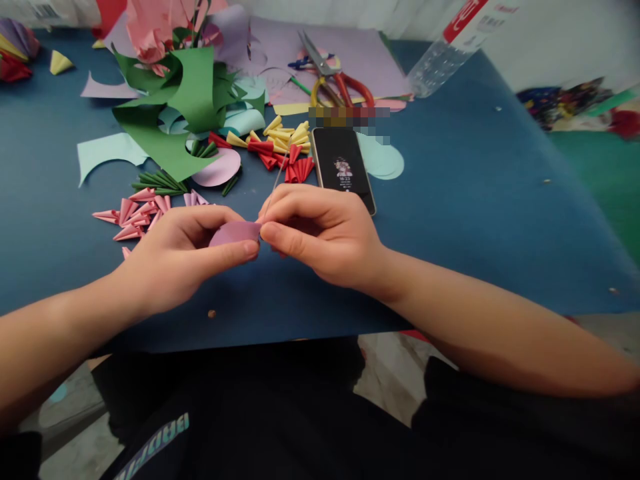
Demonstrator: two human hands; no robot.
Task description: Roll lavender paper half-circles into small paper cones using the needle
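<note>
My left hand [175,257] is closed on a small piece of purple paper [235,233], thumb in front and fingers behind. At the paper's right edge, my right hand [325,233] pinches with thumb and forefinger. A thin stick or needle [278,175] slants up from that pinch; its lower end is hidden by the fingers. Just beyond my left hand lie small pink paper cones [133,217]. Green cones [160,182], a pink paper disc [220,168], red cones [300,167] and yellow cones [295,137] lie farther back.
A phone [343,167] lies beyond my right hand, beside light-blue paper discs [385,157]. Scissors [345,83] rest on purple sheets at the back, near a clear plastic bottle [435,67]. Green paper offcuts [193,87] are heaped at back left. The blue table's [280,320] front edge is close.
</note>
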